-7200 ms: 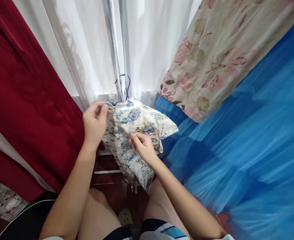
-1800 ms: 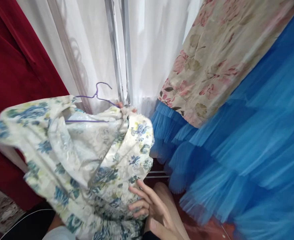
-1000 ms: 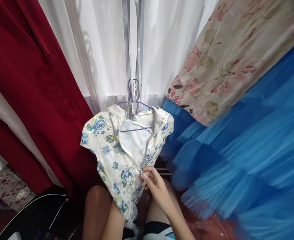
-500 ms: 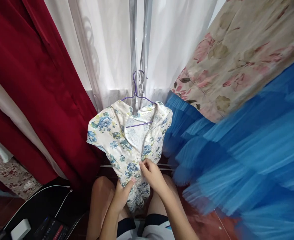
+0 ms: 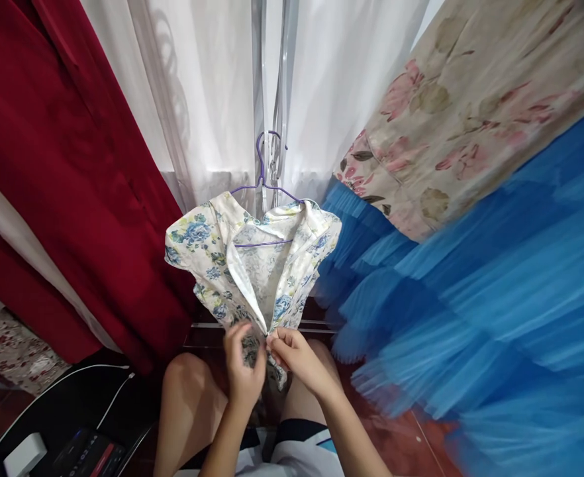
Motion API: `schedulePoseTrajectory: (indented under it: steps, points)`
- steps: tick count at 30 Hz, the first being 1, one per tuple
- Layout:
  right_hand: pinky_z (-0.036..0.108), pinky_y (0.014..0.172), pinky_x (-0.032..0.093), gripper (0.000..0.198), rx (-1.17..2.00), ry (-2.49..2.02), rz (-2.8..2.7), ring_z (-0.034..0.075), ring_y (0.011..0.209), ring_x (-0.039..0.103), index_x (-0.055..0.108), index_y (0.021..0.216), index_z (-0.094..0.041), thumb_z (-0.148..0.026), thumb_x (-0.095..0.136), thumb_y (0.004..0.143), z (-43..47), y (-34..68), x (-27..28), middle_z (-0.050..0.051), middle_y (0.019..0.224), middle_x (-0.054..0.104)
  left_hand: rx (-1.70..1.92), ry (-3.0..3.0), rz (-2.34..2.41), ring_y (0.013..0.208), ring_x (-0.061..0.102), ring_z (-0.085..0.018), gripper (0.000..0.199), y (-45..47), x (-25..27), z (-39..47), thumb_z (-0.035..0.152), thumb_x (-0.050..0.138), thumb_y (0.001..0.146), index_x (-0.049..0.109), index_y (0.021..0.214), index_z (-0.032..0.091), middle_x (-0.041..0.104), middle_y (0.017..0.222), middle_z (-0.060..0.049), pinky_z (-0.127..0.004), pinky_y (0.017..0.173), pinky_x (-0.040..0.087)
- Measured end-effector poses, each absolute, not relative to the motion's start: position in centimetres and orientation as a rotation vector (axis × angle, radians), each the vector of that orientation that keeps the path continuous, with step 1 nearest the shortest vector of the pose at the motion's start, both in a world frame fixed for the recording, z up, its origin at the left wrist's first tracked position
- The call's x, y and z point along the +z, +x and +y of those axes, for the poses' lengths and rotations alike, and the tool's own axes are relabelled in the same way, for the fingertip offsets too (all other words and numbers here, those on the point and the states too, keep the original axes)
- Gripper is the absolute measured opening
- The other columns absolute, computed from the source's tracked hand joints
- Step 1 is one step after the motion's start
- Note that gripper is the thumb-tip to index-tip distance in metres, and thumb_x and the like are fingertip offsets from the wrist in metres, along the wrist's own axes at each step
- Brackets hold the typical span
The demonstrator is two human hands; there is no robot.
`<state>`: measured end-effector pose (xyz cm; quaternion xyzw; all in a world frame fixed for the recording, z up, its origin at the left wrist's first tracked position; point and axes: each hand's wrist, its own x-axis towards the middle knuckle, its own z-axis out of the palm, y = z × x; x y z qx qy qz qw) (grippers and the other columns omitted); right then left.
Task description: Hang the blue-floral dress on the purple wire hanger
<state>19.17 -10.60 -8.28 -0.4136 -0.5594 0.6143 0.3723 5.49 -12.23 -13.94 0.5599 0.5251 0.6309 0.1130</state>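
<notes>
A white dress [image 5: 207, 265] with blue flowers and short sleeves hangs on a purple hanger [image 5: 261, 177] in front of me. Its front is parted in a deep V, showing the inside of the cloth. My right hand [image 5: 292, 354] pinches the dress at the lower tip of that opening; a small dark bit shows by the fingertips, too small to name. Just left of it, my left hand [image 5: 245, 364] has fingers and thumb apart, close against the cloth. The lower part of the dress hangs between my knees, partly covered by my hands.
Red cloth [image 5: 93, 185] hangs at left and white curtains [image 5: 212, 93] behind. At right are a beige floral cloth [image 5: 451, 119] and blue tulle [image 5: 421, 305]. A black surface [image 5: 138, 397] at lower left carries a white block [image 5: 25, 454], cables and a dark device [image 5: 88, 454].
The front opening has spread wider and reaches lower. My right hand has moved down with its pinch. My left hand has let go of the cloth and risen, fingers apart.
</notes>
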Motion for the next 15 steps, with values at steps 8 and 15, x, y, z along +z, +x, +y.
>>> schedulePoseTrajectory:
  steps: [8,15]
  points:
    - [0.022,0.040,0.018,0.025,1.441,-0.969,-1.353,0.005,0.038,0.029,0.063,0.071,-0.016,-0.038,0.066,0.084,-5.0,19.3,-0.3,-0.005,0.049,0.052,1.551,1.715,1.447,0.075,0.060,-0.016,0.010,6.3,-13.1,-12.1,0.019,0.055,0.092,0.060,0.083,0.019,0.061,0.079,-0.003,-0.027,0.072,0.048]
    - [0.023,0.039,0.018,0.029,1.205,-0.715,-1.282,0.004,0.038,0.029,0.061,0.062,-0.015,-0.037,0.071,0.078,1.7,17.2,11.9,-0.003,0.050,0.052,1.383,1.828,1.447,0.073,0.062,-0.016,0.013,4.7,-13.2,-12.6,0.018,0.055,0.091,0.062,0.080,0.019,0.063,0.079,-0.004,-0.026,0.069,0.048]
